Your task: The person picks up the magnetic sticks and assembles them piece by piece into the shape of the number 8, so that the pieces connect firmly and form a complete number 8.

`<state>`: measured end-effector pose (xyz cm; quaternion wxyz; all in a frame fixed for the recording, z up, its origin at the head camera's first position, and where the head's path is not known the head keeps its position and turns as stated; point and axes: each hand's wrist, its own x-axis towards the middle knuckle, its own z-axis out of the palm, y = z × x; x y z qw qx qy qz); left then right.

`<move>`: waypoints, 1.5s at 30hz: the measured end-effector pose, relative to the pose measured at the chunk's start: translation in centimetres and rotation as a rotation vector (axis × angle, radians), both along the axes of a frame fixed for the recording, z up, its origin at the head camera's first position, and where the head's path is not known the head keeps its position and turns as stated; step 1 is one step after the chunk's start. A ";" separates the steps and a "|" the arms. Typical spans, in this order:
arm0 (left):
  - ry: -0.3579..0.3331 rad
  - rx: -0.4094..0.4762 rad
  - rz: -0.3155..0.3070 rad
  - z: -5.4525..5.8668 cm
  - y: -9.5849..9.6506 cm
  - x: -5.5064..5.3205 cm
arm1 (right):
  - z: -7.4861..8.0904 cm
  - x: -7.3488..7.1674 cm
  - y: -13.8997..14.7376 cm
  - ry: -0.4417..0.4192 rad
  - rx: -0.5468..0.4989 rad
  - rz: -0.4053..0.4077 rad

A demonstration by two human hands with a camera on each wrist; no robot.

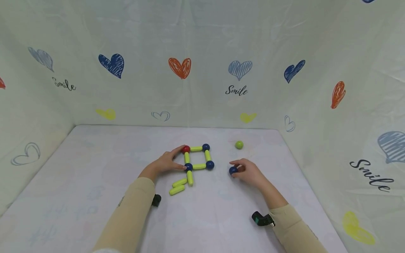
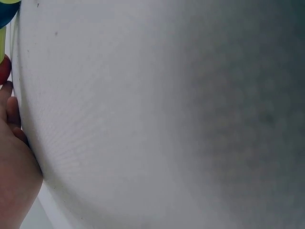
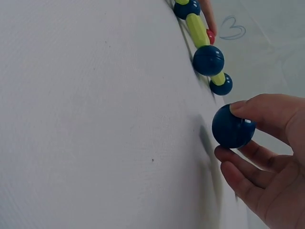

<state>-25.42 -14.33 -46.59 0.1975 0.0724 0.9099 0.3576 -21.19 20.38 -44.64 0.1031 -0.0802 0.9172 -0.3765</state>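
Observation:
On the table lies a square of yellow-green building rods (image 1: 199, 166) joined by balls, with a red ball (image 1: 186, 149) at its far left corner and blue balls at the others. One more rod (image 1: 190, 178) extends toward the person from the near left blue ball (image 1: 188, 167). My left hand (image 1: 164, 162) holds the square's left side, fingers at the red ball and thumb at that blue ball. To the right of the square, my right hand (image 1: 250, 172) pinches a separate blue ball (image 3: 232, 127) between thumb and fingers, close over the table.
Two loose yellow-green rods (image 1: 177, 190) lie side by side near the left forearm. A green ball (image 1: 239, 144) sits at the back right of the table (image 1: 79, 168). A cloth printed with hearts hangs behind and beside the table. Dark wrist cameras (image 1: 262, 219) show at both sleeves.

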 end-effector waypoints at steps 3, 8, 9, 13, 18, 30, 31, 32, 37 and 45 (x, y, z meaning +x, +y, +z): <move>0.001 0.003 0.002 -0.1 0.0 -0.1 | 0.2 0.2 -0.3 -0.012 0.000 0.043; 0.007 0.002 -0.002 -0.1 0.0 -0.2 | 0.6 0.6 -0.9 -0.041 0.005 0.088; 0.005 0.003 -0.002 -0.2 0.0 -0.2 | 0.7 0.7 -1.0 -0.045 0.009 0.093; -0.002 0.002 0.000 0.0 0.0 -0.1 | 1.2 1.0 -1.6 -0.064 0.018 0.114; -0.005 0.003 -0.002 0.2 0.0 -0.1 | 1.4 1.2 -2.2 -0.071 0.015 0.150; 0.001 0.005 -0.021 0.2 -0.1 0.0 | 1.9 1.9 -3.6 -0.068 -0.025 0.274; 0.000 0.004 -0.022 0.2 -0.1 0.0 | 1.9 2.0 -3.8 -0.070 -0.033 0.280; -0.001 0.003 -0.020 0.3 -0.1 0.0 | 1.9 2.0 -3.9 -0.070 -0.037 0.287; -0.004 0.000 -0.014 0.2 0.0 0.0 | 1.5 2.2 -4.7 -0.074 -0.035 0.309; -0.006 0.002 -0.010 0.1 0.0 0.0 | 1.4 2.5 -6.0 -0.087 -0.034 0.342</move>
